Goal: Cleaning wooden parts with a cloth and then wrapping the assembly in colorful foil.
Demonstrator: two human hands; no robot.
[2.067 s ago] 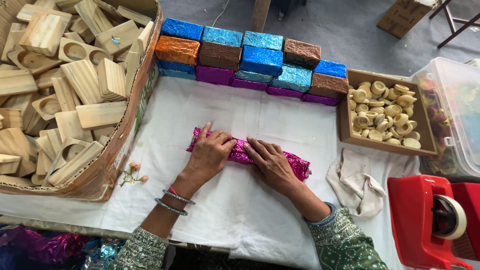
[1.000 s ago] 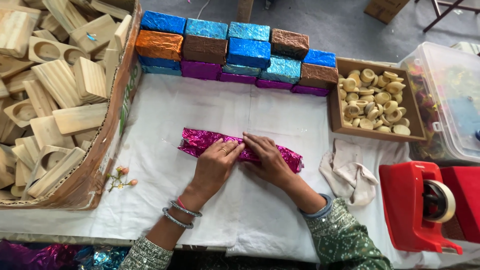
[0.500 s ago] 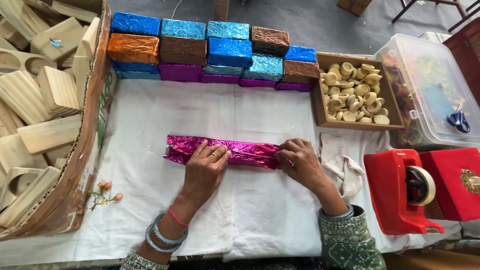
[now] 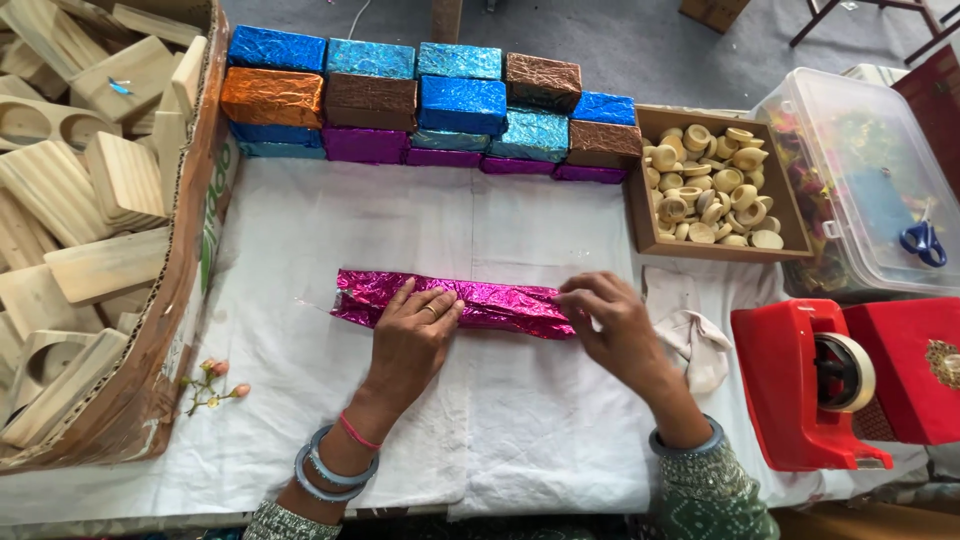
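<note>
A long block wrapped in crinkled magenta foil point(image 4: 500, 300) lies across the white cloth point(image 4: 300, 230). My left hand point(image 4: 412, 335) presses flat on its left half, fingers spread over the foil. At the block's right end, my right hand point(image 4: 610, 320) pinches the foil between its fingertips. Behind them stands a stack of foil-wrapped blocks point(image 4: 420, 105) in blue, orange, brown, teal and purple.
A cardboard box of bare wooden blocks point(image 4: 90, 210) fills the left side. A wooden tray of small round wooden cups point(image 4: 710, 190) sits at the right, with a clear plastic bin point(image 4: 870, 180), a red tape dispenser point(image 4: 815, 385), a crumpled cloth point(image 4: 690, 335) and a small flower sprig point(image 4: 212, 382).
My right hand has slid rightward along the magenta block to its end. My left hand has stayed on the left half. The camera view shifted slightly.
</note>
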